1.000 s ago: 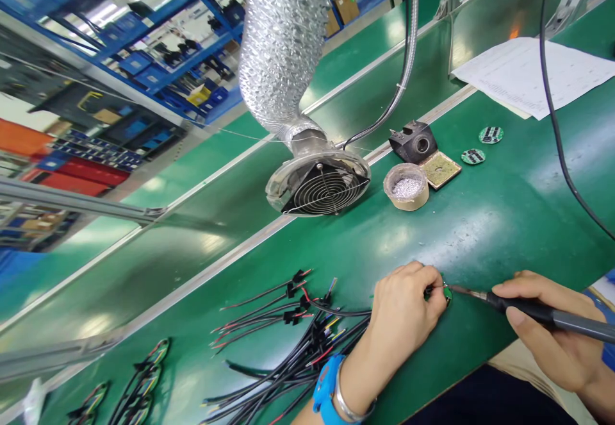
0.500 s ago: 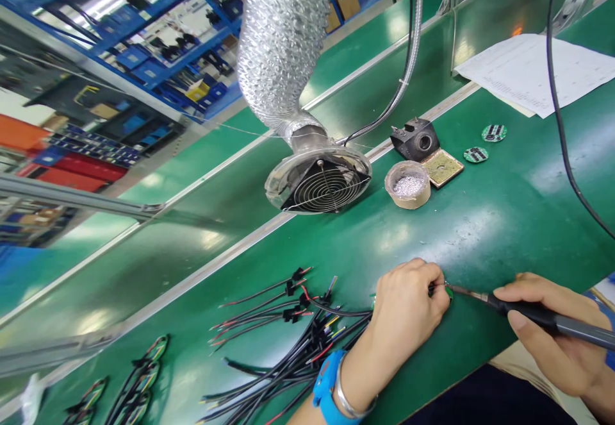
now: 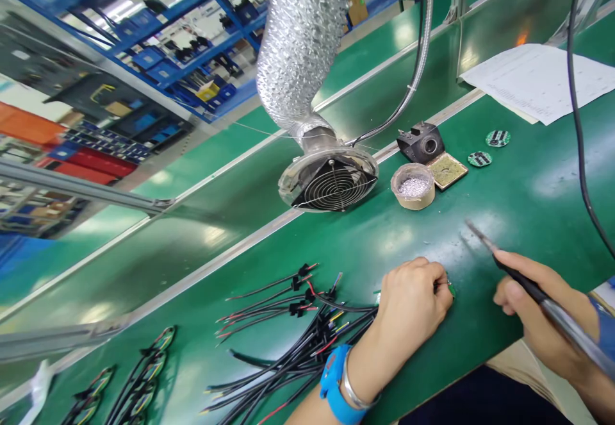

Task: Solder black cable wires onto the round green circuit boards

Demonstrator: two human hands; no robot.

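My left hand (image 3: 414, 303) rests on the green bench with its fingers pinched on a small green circuit board (image 3: 451, 288); most of the board is hidden behind the fingers. In my right hand (image 3: 545, 303) is a soldering iron (image 3: 523, 282), gripped like a pen, its tip raised up and to the right of the board, apart from it. Left of my left wrist lies a pile of black cables (image 3: 288, 364) with stripped coloured ends. Two round circuit boards, one nearer (image 3: 480, 159) and one farther (image 3: 498, 138), lie beyond my hands.
A fume extractor hood (image 3: 331, 181) hangs on a silver duct over the bench. Behind my hands stand a soldering iron holder (image 3: 421, 143), a cleaning sponge (image 3: 448, 170) and a round tub of solder bits (image 3: 413, 188). Paper sheets (image 3: 542, 79) and a black cord (image 3: 576, 104) are at right.
My right hand has drawn the soldering iron away from the board, swinging its tip up and outward. The left hand keeps its pinch; the whole view has shifted slightly.
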